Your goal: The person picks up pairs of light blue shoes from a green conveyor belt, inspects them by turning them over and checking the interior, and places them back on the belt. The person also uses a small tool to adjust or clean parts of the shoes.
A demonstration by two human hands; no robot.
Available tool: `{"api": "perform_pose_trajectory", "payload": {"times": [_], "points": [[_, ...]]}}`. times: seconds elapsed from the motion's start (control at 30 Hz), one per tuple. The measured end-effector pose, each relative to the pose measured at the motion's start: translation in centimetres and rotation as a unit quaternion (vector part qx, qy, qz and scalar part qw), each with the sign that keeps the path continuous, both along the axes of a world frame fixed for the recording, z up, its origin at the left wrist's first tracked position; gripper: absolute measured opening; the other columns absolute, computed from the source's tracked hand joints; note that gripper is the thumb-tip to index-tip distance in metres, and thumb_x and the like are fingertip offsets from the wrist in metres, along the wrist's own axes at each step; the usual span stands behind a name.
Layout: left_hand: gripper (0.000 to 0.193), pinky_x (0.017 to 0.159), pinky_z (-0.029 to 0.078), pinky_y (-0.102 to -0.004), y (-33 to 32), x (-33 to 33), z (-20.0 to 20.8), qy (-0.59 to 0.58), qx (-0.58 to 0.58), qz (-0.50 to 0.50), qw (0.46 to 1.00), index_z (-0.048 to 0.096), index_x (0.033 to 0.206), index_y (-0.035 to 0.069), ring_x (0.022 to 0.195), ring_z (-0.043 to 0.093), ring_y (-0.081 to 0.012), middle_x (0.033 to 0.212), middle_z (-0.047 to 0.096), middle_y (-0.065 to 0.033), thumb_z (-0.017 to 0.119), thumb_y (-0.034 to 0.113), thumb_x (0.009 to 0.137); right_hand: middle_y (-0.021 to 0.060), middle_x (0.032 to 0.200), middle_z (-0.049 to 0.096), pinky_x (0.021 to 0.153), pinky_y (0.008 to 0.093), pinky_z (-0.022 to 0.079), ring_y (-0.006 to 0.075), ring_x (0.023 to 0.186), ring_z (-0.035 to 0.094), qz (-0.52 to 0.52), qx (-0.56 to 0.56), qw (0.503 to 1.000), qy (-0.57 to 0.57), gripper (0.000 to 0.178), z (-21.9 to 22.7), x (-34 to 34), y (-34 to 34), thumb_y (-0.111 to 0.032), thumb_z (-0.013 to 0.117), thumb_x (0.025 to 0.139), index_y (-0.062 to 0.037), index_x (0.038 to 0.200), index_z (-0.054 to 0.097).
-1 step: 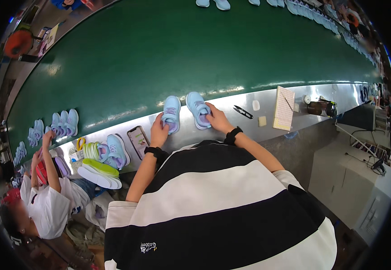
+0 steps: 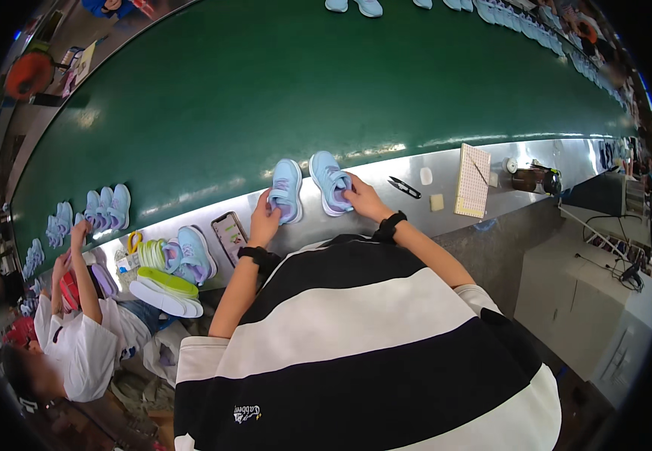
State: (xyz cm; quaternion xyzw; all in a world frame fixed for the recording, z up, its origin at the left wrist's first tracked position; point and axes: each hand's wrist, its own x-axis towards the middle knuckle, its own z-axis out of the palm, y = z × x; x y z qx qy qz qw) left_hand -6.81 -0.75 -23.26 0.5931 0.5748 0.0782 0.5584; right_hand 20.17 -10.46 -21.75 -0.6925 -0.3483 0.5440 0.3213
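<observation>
Worktop of glossy green sweeps across most of what I can see from here, and a shiny metal ledge runs along its near side. Off to the left a co-worker in a white shirt reaches toward other shoes.

Right in front of the person, where ledge meets green, is a pale-blue pair with lilac linings: a left shoe and a right shoe, side by side with a narrow gap between. Both toes point away from the person, heels toward the body. The left one's long axis runs nearly straight out; the right one's leans a little, toe toward the left. I can't tell whether they rest fully or are lifted slightly.

The left hand grips its shoe at the heel opening; the right hand grasps the other there, fingertips at the collar. I'd judge the step in hand as holding the pair together, matched up. Shifting them from here would call for an even grip at both heels.

A phone lies near the left hand, black snips beyond the right.
</observation>
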Motion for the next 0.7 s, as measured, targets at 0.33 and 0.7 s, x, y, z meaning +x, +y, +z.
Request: {"api": "perform_pose_trajectory", "payload": {"times": [0.33,0.7], "points": [[0.053,0.1,0.04,-0.04,1.3,5.1,13.3,-0.335,-0.245,0.149,0.898,0.021,0.148,0.024,0.123,0.046,-0.0185,0.145,0.038,-0.001,0.042,0.016,0.1,0.0058,0.126,0.052,0.098,0.0275,0.039,0.0135,0.111,0.051,-0.14,0.092,0.902,0.398,0.048,11.3,0.0,3.8,-0.009,0.048,0.091,-0.001,0.138,0.04],[0.059,0.095,0.039,-0.0385,2.0,6.3,19.5,-0.154,0.419,0.014,0.895,0.05,0.123,0.009,0.107,0.046,-0.0295,0.117,0.039,-0.0149,0.066,-0.002,0.068,0.0156,0.114,0.05,0.084,0.0354,0.046,0.0303,0.101,0.049,-0.042,0.41,0.862,-0.296,0.071,18.2,0.6,4.9,-0.006,0.065,0.069,-0.0091,0.138,0.05]]}}
